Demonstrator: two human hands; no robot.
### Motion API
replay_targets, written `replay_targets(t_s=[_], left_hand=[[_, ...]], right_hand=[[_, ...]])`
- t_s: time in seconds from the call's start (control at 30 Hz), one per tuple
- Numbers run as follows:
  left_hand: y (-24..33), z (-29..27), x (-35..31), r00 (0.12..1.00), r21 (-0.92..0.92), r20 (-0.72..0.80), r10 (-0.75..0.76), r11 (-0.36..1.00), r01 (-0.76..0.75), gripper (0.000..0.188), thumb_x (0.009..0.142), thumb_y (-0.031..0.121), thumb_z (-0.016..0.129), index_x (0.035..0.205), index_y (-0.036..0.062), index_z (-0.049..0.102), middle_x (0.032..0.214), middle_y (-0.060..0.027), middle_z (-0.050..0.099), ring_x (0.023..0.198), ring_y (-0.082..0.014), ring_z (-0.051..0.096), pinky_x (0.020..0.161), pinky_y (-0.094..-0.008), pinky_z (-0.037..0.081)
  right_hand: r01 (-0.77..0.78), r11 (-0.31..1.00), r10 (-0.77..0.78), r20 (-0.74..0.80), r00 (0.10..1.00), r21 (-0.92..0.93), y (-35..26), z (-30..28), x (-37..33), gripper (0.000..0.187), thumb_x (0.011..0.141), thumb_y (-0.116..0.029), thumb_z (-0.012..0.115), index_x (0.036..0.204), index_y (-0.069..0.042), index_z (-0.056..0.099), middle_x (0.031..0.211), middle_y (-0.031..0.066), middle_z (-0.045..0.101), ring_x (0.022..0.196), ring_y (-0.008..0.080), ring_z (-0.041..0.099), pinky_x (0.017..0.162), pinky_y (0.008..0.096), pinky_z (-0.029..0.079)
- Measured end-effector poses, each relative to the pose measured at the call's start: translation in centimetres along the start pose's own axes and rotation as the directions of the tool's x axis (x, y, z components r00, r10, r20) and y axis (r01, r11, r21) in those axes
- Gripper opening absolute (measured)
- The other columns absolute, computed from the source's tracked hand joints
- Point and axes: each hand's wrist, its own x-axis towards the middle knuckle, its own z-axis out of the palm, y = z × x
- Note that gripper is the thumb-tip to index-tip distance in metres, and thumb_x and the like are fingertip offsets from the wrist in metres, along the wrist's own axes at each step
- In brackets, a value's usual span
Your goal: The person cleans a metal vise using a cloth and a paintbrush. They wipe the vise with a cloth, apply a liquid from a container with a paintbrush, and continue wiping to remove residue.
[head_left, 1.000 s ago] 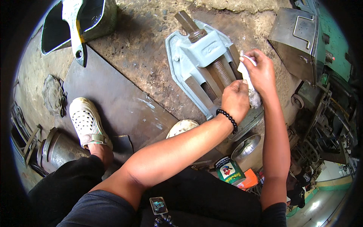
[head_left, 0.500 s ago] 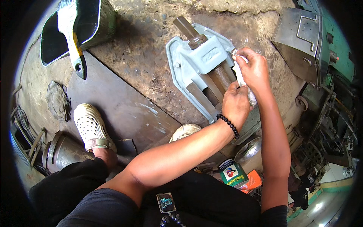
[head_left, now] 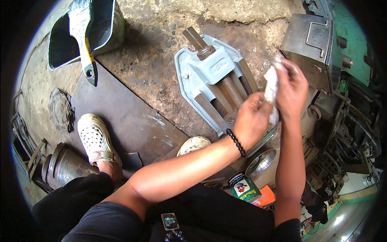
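A light grey-blue machine vise lies on the ground, with a bare metal screw and rails along its middle. Just off its right side, both hands hold a crumpled white strip that looks like a rag or paper. My left hand, black beads at its wrist, is closed round the strip's lower part. My right hand pinches it from the right, higher up. Some of the strip is hidden behind the fingers.
A paintbrush rests across a black tub at far left. A flat metal sheet lies under my shoe. A green can, a shiny bowl and an orange box stand near; a metal box is at far right.
Both hands have lifted away from the vise's right side with the white strip, my right hand moving right. The view has shifted slightly.
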Motion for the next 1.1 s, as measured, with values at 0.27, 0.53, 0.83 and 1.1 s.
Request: replay_targets(t_s=[0.27, 0.53, 0.83, 1.1], left_hand=[[-1.0, -0.1, -3.3, 0.856, 0.387, 0.42, -0.3, 0.913, 0.13, 0.028, 0.101, 0.018, 0.055, 0.12, -0.002, 0.056, 0.101, -0.0008, 0.062, 0.091, -0.0052, 0.054, 0.081, -0.0237, 0.046], [-2.6, 0.0, -4.4, 0.79, 0.584, 0.477, -0.385, 0.811, 0.043, 0.045, 0.094, 0.025, 0.067, 0.13, 0.0002, 0.053, 0.107, -0.0083, 0.063, 0.1, -0.0134, 0.056, 0.085, -0.0302, 0.049], [-4.6, 2.8, -5.5, 0.852, 0.752, 0.464, -0.243, 0.616, -0.234, 0.077, 0.081, 0.037, 0.075, 0.136, -0.0049, 0.042, 0.125, -0.028, 0.056, 0.12, -0.0382, 0.056, 0.102, -0.0423, 0.044], [-6.9, 4.6, -10.0, 0.78, 0.734, 0.56, -0.281, 0.604, -0.31, 0.028, 0.086, 0.021, 0.066, 0.104, 0.0001, 0.06, 0.091, -0.0253, 0.066, 0.093, -0.0449, 0.062, 0.079, -0.0484, 0.052]], right_hand=[[-0.346, 0.856, 0.417, -0.12, 0.901, 0.384, -0.5, -7.9, -7.7, 0.019, 0.096, -0.014, 0.062, 0.11, -0.002, 0.061, 0.088, 0.0029, 0.066, 0.072, 0.0075, 0.06, 0.064, 0.0211, 0.047], [-0.403, 0.622, 0.563, -0.026, 0.826, 0.671, 1.5, -11.3, -13.9, 0.021, 0.097, -0.025, 0.057, 0.108, -0.006, 0.059, 0.077, 0.0032, 0.06, 0.064, 0.0122, 0.057, 0.057, 0.0268, 0.046], [-0.167, 0.437, 0.443, -0.05, 0.895, 0.884, 2.6, -12.6, -17.1, 0.03, 0.102, -0.03, 0.044, 0.116, -0.004, 0.051, 0.09, 0.0083, 0.054, 0.074, 0.0189, 0.048, 0.07, 0.0337, 0.042], [-0.055, 0.771, 0.455, -0.489, 0.744, 0.634, 3.2, -17.2, -28.2, 0.045, 0.101, -0.023, 0.041, 0.137, 0.003, 0.043, 0.136, 0.0176, 0.052, 0.127, 0.0298, 0.051, 0.108, 0.0447, 0.038]])
